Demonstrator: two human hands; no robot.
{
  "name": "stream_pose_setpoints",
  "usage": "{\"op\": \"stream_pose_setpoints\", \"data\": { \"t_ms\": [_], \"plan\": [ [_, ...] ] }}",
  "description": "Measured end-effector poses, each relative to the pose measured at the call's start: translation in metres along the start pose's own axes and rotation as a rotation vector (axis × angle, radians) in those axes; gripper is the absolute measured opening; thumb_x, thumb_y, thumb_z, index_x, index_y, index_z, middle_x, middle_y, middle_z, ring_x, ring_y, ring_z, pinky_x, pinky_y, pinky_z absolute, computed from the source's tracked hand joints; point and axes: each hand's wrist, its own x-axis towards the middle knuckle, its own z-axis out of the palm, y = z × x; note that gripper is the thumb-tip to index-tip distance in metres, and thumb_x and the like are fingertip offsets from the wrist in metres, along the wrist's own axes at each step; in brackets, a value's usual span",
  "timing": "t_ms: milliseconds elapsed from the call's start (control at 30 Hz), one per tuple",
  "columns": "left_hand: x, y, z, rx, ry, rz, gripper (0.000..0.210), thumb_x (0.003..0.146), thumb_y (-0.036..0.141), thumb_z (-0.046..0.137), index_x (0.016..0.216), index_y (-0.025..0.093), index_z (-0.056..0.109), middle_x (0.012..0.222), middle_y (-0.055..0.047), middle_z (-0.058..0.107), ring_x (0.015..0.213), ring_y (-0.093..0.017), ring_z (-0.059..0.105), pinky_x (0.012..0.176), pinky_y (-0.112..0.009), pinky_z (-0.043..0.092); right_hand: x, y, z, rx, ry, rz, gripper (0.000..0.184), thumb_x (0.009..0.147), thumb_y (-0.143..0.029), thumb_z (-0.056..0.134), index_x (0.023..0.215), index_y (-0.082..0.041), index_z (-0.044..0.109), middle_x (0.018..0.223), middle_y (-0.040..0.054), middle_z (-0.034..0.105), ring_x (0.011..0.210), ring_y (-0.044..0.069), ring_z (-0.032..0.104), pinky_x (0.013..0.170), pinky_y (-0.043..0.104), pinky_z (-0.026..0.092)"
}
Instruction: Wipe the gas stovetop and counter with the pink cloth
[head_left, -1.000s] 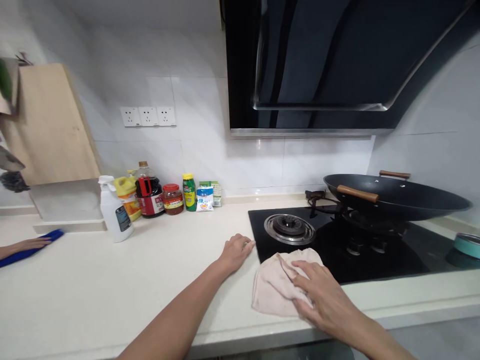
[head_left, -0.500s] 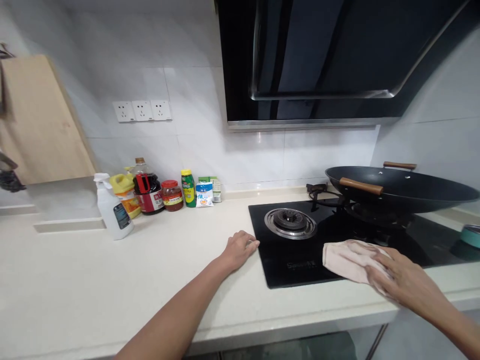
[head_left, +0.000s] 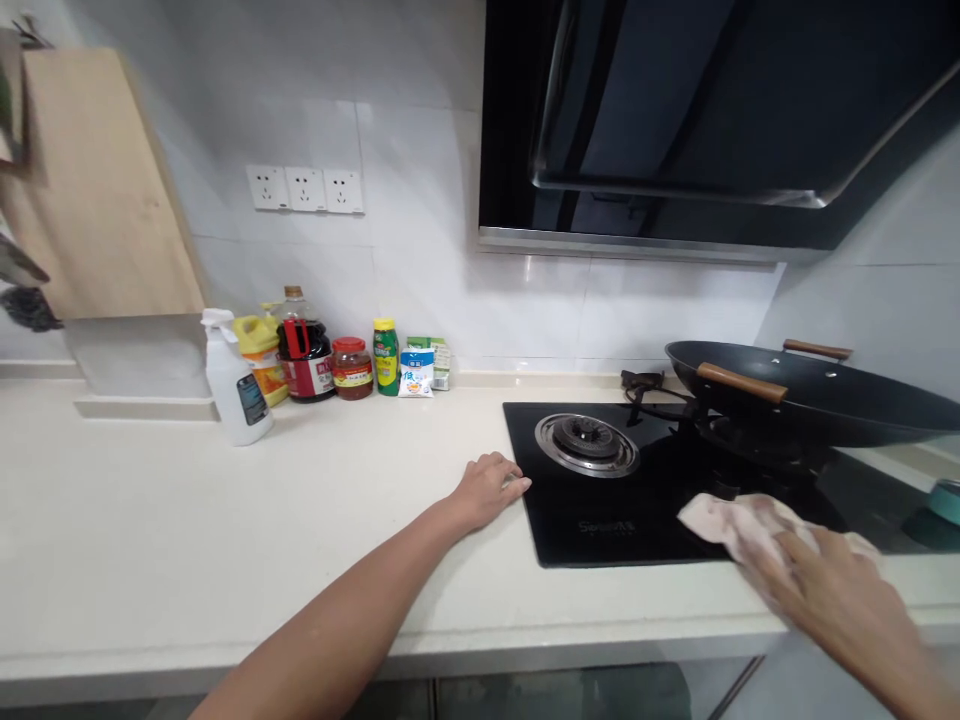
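My right hand [head_left: 832, 575], blurred by motion, grips a pale pink cloth [head_left: 754, 525] over the front right of the black glass stovetop [head_left: 652, 540]. Part of the cloth is bunched under the fingers, and one corner sticks out to the left. My left hand [head_left: 487, 490] rests on the white countertop at the stovetop's left edge. Nothing is in it; the fingers are slightly bent with the thumb apart from them. Between the hands and the wall, a bare gas burner [head_left: 587, 440] with a steel ring sits on the stovetop.
A large black wok [head_left: 832, 400] with wooden handles stands on the right burner. A teal object [head_left: 946, 500] lies at the far right. Along the wall stand a spray bottle [head_left: 232, 385], a sauce jug [head_left: 306, 360], a red-lidded jar [head_left: 352, 370] and a green bottle [head_left: 386, 360]. Above hangs a range hood [head_left: 675, 120].
My right hand has moved right along the stovetop's front with the cloth, which is more bunched now. My left hand stays at the stovetop's edge. The camera view has shifted slightly.
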Motion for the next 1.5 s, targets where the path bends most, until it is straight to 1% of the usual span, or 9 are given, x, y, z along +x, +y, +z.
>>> {"op": "stream_pose_setpoints", "data": {
  "t_ms": [100, 200, 333, 533, 733, 867, 1133, 1333, 1500],
  "plan": [
    [0.001, 0.0, 0.001, -0.006, 0.008, -0.005, 0.039, 0.096, 0.052, 0.045, 0.109, 0.025, 0.07, 0.116, -0.006, 0.065, 0.117, -0.028, 0.054, 0.105, -0.046, 0.037, -0.001, -0.058, -0.004, 0.019, -0.114, -0.11, 0.042, 0.096, -0.046, 0.041, 0.124, -0.027, 0.066, 0.135, 0.0147, 0.058, 0.106, 0.033, 0.056, 0.079, 0.049, 0.048],
    [0.001, 0.002, 0.0, -0.092, 0.038, -0.034, 0.038, 0.095, 0.052, 0.047, 0.106, 0.025, 0.071, 0.116, -0.007, 0.066, 0.117, -0.029, 0.055, 0.107, -0.047, 0.036, 0.005, -0.122, -0.011, 0.106, -0.164, -0.108, 0.037, 0.098, -0.044, 0.042, 0.118, -0.026, 0.067, 0.119, 0.0135, 0.063, 0.095, 0.028, 0.057, 0.081, 0.046, 0.048],
    [0.003, 0.002, -0.003, -0.198, 0.078, -0.049, 0.04, 0.095, 0.052, 0.045, 0.106, 0.023, 0.071, 0.114, -0.008, 0.066, 0.113, -0.026, 0.059, 0.103, -0.039, 0.042, 0.026, -0.201, -0.023, 0.274, -0.221, -0.227, 0.03, 0.097, -0.038, 0.048, 0.118, -0.026, 0.065, 0.124, 0.0126, 0.059, 0.099, 0.028, 0.054, 0.083, 0.044, 0.046],
    [0.009, -0.009, -0.018, -0.297, 0.199, -0.069, 0.048, 0.094, 0.057, 0.041, 0.107, 0.021, 0.07, 0.114, -0.007, 0.068, 0.108, -0.023, 0.062, 0.098, -0.033, 0.047, 0.079, -0.269, -0.019, 0.451, -0.41, -0.451, 0.023, 0.097, -0.039, 0.049, 0.105, -0.023, 0.064, 0.121, 0.0093, 0.057, 0.104, 0.027, 0.049, 0.09, 0.044, 0.041],
    [0.009, -0.025, -0.039, -0.331, 0.346, -0.141, 0.047, 0.094, 0.056, 0.041, 0.108, 0.019, 0.067, 0.117, -0.009, 0.067, 0.112, -0.024, 0.06, 0.103, -0.036, 0.045, 0.147, -0.283, 0.023, 0.614, -0.603, -0.505, 0.031, 0.095, -0.042, 0.05, 0.113, -0.02, 0.062, 0.128, 0.0136, 0.053, 0.116, 0.028, 0.047, 0.1, 0.047, 0.037],
    [0.005, -0.022, -0.036, -0.292, 0.305, -0.147, 0.048, 0.094, 0.055, 0.044, 0.117, 0.02, 0.067, 0.125, -0.01, 0.064, 0.119, -0.025, 0.058, 0.105, -0.038, 0.044, 0.187, -0.262, 0.048, 0.827, -0.722, -0.448, 0.033, 0.098, -0.045, 0.047, 0.121, -0.022, 0.053, 0.111, 0.0054, 0.064, 0.096, 0.018, 0.059, 0.084, 0.032, 0.045],
    [-0.005, 0.005, -0.021, 0.073, -0.118, -0.128, 0.07, 0.09, 0.07, 0.049, 0.152, 0.042, 0.035, 0.163, -0.007, 0.03, 0.149, -0.039, 0.021, 0.113, -0.067, 0.019, 0.188, -0.206, 0.095, 0.742, -0.371, -0.205, 0.026, 0.099, -0.03, 0.039, 0.081, -0.02, 0.056, 0.082, 0.0012, 0.06, 0.077, 0.015, 0.052, 0.072, 0.029, 0.037],
    [0.003, 0.003, -0.008, 0.12, -0.061, -0.179, 0.056, 0.085, 0.067, 0.058, 0.134, 0.04, 0.058, 0.153, -0.005, 0.044, 0.142, -0.038, 0.032, 0.111, -0.063, 0.027, 0.179, -0.209, 0.091, 0.698, -0.193, -0.292, 0.027, 0.099, -0.026, 0.042, 0.079, -0.02, 0.058, 0.082, 0.0026, 0.062, 0.078, 0.016, 0.052, 0.077, 0.031, 0.034],
    [0.038, -0.017, -0.005, 0.207, -0.033, -0.3, 0.055, 0.087, 0.068, 0.051, 0.134, 0.04, 0.056, 0.149, -0.006, 0.047, 0.137, -0.035, 0.037, 0.109, -0.061, 0.03, 0.168, -0.229, 0.063, 0.78, 0.005, -0.48, 0.025, 0.099, -0.022, 0.044, 0.078, -0.02, 0.057, 0.075, 0.0019, 0.06, 0.073, 0.015, 0.051, 0.074, 0.031, 0.035]
  ]
}}
